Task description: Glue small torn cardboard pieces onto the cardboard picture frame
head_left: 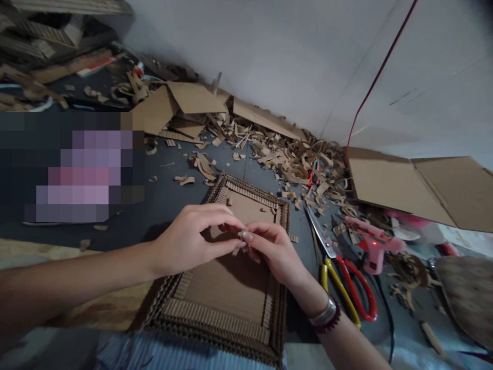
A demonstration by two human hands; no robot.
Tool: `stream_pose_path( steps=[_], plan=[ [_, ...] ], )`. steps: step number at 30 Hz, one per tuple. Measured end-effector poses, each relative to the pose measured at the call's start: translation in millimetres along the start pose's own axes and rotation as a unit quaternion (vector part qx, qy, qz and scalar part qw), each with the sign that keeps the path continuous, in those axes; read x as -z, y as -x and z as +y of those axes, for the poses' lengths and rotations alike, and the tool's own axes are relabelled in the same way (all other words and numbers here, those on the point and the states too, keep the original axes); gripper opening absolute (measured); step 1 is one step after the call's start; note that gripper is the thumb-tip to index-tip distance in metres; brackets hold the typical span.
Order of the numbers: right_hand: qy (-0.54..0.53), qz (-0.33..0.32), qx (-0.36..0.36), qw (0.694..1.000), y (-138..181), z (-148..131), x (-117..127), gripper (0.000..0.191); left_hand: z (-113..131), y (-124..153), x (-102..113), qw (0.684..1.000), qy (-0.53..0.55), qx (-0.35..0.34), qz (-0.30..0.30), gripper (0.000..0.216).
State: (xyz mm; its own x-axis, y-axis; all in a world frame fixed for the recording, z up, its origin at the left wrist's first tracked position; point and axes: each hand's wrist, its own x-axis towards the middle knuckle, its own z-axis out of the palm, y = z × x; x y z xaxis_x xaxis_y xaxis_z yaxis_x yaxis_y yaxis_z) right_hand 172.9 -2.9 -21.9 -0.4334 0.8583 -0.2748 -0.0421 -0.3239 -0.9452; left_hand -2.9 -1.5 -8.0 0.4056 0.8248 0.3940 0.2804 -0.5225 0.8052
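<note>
A rectangular cardboard frame (227, 303) with ridged corrugated borders lies flat on the dark work surface in front of me. My left hand (192, 239) and my right hand (275, 252) meet above its middle. Both pinch a small cardboard piece (242, 237) between fingertips and thumbs. The piece is mostly hidden by my fingers. A beaded bracelet and a metal bangle sit on my right wrist.
Scissors (339, 275) with red and yellow handles lie right of the frame. A pink glue gun (372, 246) rests beside them, a red cord running up the wall. Cardboard scraps (292, 162) pile along the wall. Flat cardboard sheets (419, 187) lie at right.
</note>
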Motion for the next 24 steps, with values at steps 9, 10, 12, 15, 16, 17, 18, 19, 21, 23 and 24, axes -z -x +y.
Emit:
stream_pose_path(
  steps=[9,10,12,15,16,17,18,19,21,23,24],
  plan=[
    [0.005,-0.004,0.002,1.0,-0.1,0.4,0.8,0.018,2.1,-1.2,0.1,1.0,-0.003,-0.005,-0.006,0.01],
    [0.006,-0.003,0.002,1.0,-0.1,0.3,0.6,0.018,2.2,-0.9,-0.1,1.0,-0.002,-0.005,-0.006,0.01],
    [0.008,-0.001,0.0,1.0,0.0,0.0,0.1,0.017,2.0,-0.4,-0.6,1.0,-0.002,-0.009,-0.009,0.01],
    [-0.007,-0.003,-0.001,1.0,0.3,-1.1,0.0,0.016,1.6,0.2,-0.8,1.0,-0.003,-0.015,-0.015,0.01],
    [-0.022,-0.004,-0.002,1.0,0.6,-1.7,0.1,0.016,1.6,0.3,-0.7,1.0,-0.005,-0.015,-0.016,0.01],
    [-0.041,-0.003,-0.003,0.999,0.9,-2.3,0.4,0.017,1.6,0.3,-0.4,1.0,-0.007,-0.015,-0.015,0.01],
    [-0.06,0.0,-0.006,0.998,1.2,-2.9,0.7,0.019,1.7,0.3,-0.1,1.0,-0.01,-0.014,-0.013,0.01],
    [-0.075,0.004,-0.009,0.997,1.4,-3.5,1.0,0.02,1.7,0.3,0.2,1.0,-0.013,-0.013,-0.01,0.01],
    [-0.084,0.011,-0.015,0.996,1.8,-4.0,1.3,0.02,1.6,0.3,0.7,1.0,-0.019,-0.012,-0.004,0.01],
    [-0.065,0.01,-0.015,0.998,1.8,-3.8,1.0,0.018,1.5,0.4,1.0,1.0,-0.023,-0.01,0.0,0.008],
    [-0.054,0.008,-0.014,0.998,1.7,-3.5,0.6,0.017,1.3,0.5,1.0,1.0,-0.024,-0.01,0.004,0.008]
  ],
)
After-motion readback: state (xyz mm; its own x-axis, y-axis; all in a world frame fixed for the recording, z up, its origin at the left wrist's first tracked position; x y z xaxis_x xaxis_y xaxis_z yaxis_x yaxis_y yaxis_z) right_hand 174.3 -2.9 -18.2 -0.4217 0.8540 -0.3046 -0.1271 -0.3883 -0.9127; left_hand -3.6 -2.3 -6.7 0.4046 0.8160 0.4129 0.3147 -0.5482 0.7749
